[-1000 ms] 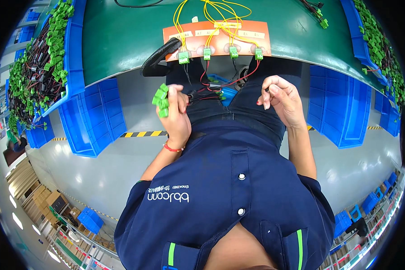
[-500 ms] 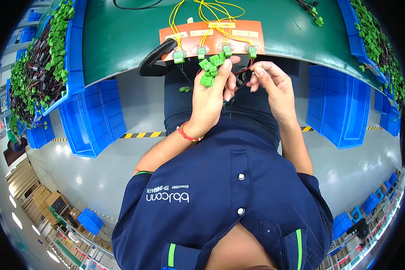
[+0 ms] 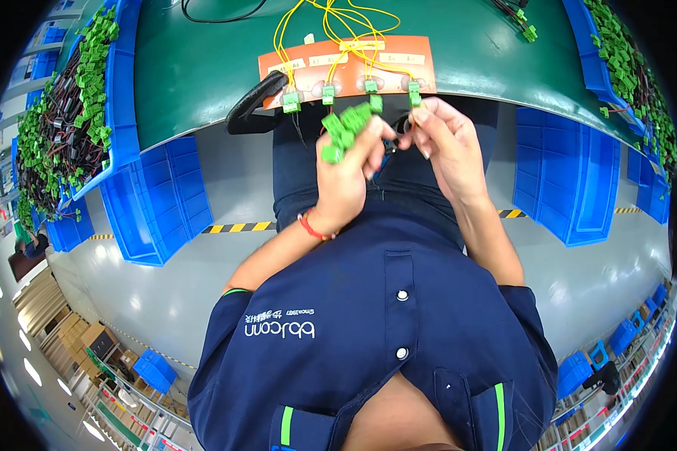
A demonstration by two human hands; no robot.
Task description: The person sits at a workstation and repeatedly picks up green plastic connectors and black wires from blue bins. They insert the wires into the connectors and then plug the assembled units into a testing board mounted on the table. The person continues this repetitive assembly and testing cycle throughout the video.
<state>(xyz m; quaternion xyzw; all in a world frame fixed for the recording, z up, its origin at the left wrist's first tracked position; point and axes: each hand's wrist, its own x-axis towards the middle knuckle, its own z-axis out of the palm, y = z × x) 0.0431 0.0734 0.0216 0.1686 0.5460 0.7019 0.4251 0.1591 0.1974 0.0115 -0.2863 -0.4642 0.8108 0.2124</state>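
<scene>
My left hand (image 3: 344, 167) is closed around a bunch of green terminal connectors (image 3: 342, 133) with dark leads, which jut out above its thumb. Thumb and fingers of my right hand (image 3: 453, 146) pinch the lower end of the rightmost green terminal connector (image 3: 414, 93), at the front edge of an orange board (image 3: 308, 71). Three more green connectors sit along that edge, the leftmost one (image 3: 291, 102) with dark wires hanging below it. Yellow wires (image 3: 351, 36) run up from the board's connectors. What lies between my two hands is partly hidden by the fingers.
The orange board lies on a green tabletop (image 3: 195, 75) at its near edge, beside a black handle-like piece (image 3: 254, 104). Blue bins of green connectors with leads flank it at left (image 3: 124, 90) and right (image 3: 585, 45). Blue crates (image 3: 158, 199) stand below.
My right fingers have moved up against the rightmost connector. My left hand has shifted slightly left and down with its bunch, which has turned and blurs. The view has shifted a little.
</scene>
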